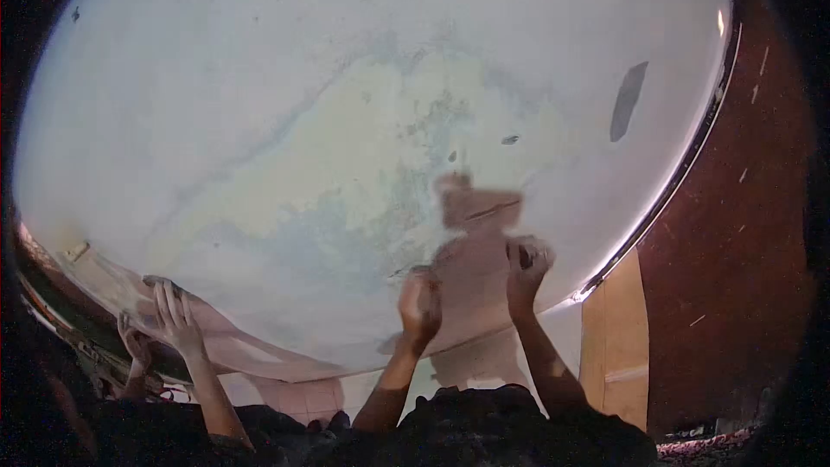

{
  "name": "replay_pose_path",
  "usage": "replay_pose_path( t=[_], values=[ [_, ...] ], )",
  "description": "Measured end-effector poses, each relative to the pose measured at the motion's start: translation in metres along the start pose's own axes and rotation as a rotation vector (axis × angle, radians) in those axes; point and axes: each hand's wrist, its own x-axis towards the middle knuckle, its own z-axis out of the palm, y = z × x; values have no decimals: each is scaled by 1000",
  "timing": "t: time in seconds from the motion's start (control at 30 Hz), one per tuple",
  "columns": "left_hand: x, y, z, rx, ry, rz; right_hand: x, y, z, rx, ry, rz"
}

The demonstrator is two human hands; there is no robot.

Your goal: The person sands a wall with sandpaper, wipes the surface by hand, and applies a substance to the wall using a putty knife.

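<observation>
A large, curved white panel (259, 60) fills most of the view, with a pale yellowish-green patch (346, 138) and greyish smears across its middle. Over its near part is my left hand (421, 303), its fingers curled closed and blurred. To the right, my right hand (527, 266) is bent in at the wrist, with fingers curled together around a dark spot at the panel's surface. I cannot tell what either hand holds. Just beyond both hands, their shadow falls on the panel, below two small dark marks (510, 140).
At the left, another person's hand (177, 316) lies with fingers extended on the panel's near edge, a second hand (132, 342) beside it. A grey elongated mark (628, 102) shows at right. Beyond the dark-trimmed edge lie brown floor (735, 251) and a tan board (616, 329).
</observation>
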Motion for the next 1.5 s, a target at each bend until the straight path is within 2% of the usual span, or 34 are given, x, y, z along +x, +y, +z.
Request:
replay_pose_path(
  t=[0.07, 0.1, 0.2, 0.3, 0.37, 0.43, 0.5, 0.57, 0.67, 0.77, 0.8, 0.83, 0.9, 1.0, 1.03, 1.07, 1.1, 1.13, 1.2, 1.23, 1.3, 1.4, 1.43, 1.47, 1.5],
  values=[
    [30, 0, -7, 90, 253, 220, 28, -46, 38, -135, 36, -341],
    [40, 0, -11, 114, 344, 295, 25, -101, 61, -284, 83, -493],
    [62, -4, -11, 295, 586, 309, 44, -128, 98, -218, 101, -585],
    [66, -32, -3, 438, 624, 359, 43, -112, 109, -61, 53, -545],
    [66, -63, 8, 519, 591, 423, 31, -105, 110, -33, 31, -553],
    [67, -66, 10, 606, 600, 464, 26, -103, 116, 74, 52, -566],
    [68, -73, 10, 717, 629, 546, 37, -106, 119, -72, 130, -629],
    [71, -48, 10, 649, 665, 500, 41, -139, 129, 103, 137, -522],
    [57, -79, 16, 535, 635, 423, 53, -152, 126, -133, 198, -640],
    [63, -65, 6, 729, 605, 533, 46, -132, 119, -162, 152, -603],
    [54, -84, 10, 642, 560, 474, 40, -123, 116, -202, 162, -653],
    [38, -118, 18, 555, 515, 418, 40, -119, 116, -178, 154, -638],
    [25, -146, 21, 478, 438, 374, 39, -119, 117, -129, 138, -610],
    [4, -182, 16, 368, 338, 302, 55, -159, 123, -66, 109, -664],
    [-14, -221, 25, 236, 307, 212, 64, -167, 126, -33, 94, -642],
    [-16, -221, 27, 213, 315, 194, 64, -168, 127, 113, 61, -546],
    [-17, -220, 28, 189, 322, 177, 64, -169, 127, 263, 41, -450],
    [-2, -182, 23, 275, 368, 230, 54, -164, 128, 519, 1, -272],
    [1, -185, 28, 192, 385, 124, 46, -146, 125, 606, -16, -222],
    [3, -175, 25, 178, 385, 117, 42, -133, 123, 435, 9, -350],
    [12, -147, 18, 211, 383, 176, 42, -124, 120, 202, 66, -480],
    [19, -108, 12, 208, 343, 221, 63, -171, 126, -21, 102, -611],
    [12, -111, 14, 125, 302, 165, 70, -176, 125, -63, 117, -638],
    [-9, -148, 23, -89, 199, 1, 75, -180, 126, -100, 131, -668],
    [-19, -182, 32, -88, 248, -13, 77, -181, 126, -133, 147, -701]
  ],
)
